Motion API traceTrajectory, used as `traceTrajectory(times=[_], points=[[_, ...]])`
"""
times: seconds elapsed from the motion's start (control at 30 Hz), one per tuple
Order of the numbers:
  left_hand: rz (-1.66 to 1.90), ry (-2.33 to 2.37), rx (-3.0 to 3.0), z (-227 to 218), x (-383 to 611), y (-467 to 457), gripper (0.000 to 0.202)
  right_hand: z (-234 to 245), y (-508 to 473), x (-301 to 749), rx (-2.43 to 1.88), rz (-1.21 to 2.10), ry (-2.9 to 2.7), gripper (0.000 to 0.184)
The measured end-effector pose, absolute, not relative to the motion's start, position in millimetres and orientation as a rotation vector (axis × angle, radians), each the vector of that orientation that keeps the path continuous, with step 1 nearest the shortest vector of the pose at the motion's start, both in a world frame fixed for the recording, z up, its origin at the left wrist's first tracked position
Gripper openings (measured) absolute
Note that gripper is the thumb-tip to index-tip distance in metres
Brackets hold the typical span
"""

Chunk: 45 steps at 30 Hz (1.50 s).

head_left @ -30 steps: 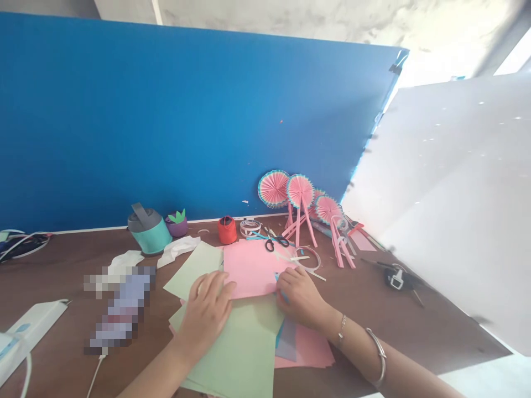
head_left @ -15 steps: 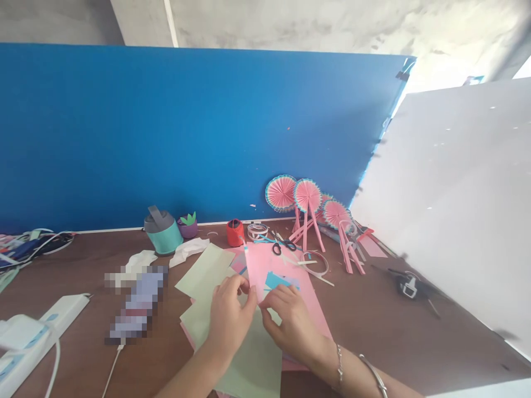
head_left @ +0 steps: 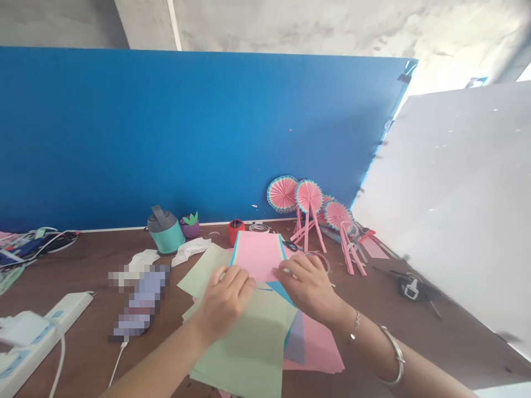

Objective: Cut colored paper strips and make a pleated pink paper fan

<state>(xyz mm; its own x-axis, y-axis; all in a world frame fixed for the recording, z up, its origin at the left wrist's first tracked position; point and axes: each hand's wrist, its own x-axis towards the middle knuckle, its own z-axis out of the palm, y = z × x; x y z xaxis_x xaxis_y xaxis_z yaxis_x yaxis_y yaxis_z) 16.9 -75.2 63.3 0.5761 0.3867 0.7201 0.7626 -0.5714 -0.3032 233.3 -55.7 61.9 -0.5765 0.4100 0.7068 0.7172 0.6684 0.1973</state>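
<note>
A pink paper sheet (head_left: 258,251) with blue and cream strips along its two side edges is held up between both hands. My left hand (head_left: 226,298) is closed on its lower left corner. At the lower right corner, my right hand (head_left: 305,279) pinches the same sheet. Beneath the hands lie pale green sheets (head_left: 249,342) and, to the right, pink sheets (head_left: 321,345). Part of a blue paper (head_left: 282,291) shows below the right hand. Black-handled scissors (head_left: 290,245) lie partly hidden behind the held sheet.
Several pink pleated paper fans (head_left: 309,196) lean by the blue partition. A red container (head_left: 235,229), a teal pot (head_left: 166,235) and a purple planter (head_left: 190,226) stand at the back. On the left are a blurred-out phone-like object (head_left: 143,301) and a power strip (head_left: 45,342); a watch (head_left: 410,288) lies right.
The pink sheet has turned from edge-on to flat facing me, showing both striped edges. My hands have moved apart, the right one further right and up.
</note>
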Motion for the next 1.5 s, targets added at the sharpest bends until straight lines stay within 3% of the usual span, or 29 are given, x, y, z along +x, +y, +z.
traceTrajectory(times=[0.17,0.3,0.43,0.57,0.73,0.83,1.0,1.23,1.5], points=[[-0.554,-0.944,-2.443,-1,16,-84,0.024,4,-63,243,-0.795,-0.345,-2.523,0.015],[-0.600,-1.084,-2.571,-16,14,-86,0.022,0,-72,251,-0.908,0.137,-2.544,0.050],[-0.670,-1.153,-2.602,-14,12,-85,0.019,5,-72,258,-0.924,0.335,-2.443,0.026],[-0.708,-1.193,-2.624,-14,13,-84,0.020,0,-68,259,-0.876,0.218,-2.453,0.011],[-0.719,-1.201,-2.645,-16,10,-82,0.020,-9,-65,257,-0.852,-0.081,-2.490,0.020],[-0.721,-1.236,-2.671,-15,3,-83,0.022,-12,-65,259,-0.874,-0.093,-2.513,0.022],[-0.795,-1.379,-2.778,-12,-9,-85,0.020,-13,-65,259,-1.015,0.239,-2.446,0.018],[-0.820,-1.959,-2.799,-8,-11,-79,0.017,-16,-59,256,-1.246,0.747,-2.105,0.011],[-0.780,-2.121,-2.645,-12,-14,-76,0.022,-13,-53,253,-1.361,0.786,-2.102,0.016]])
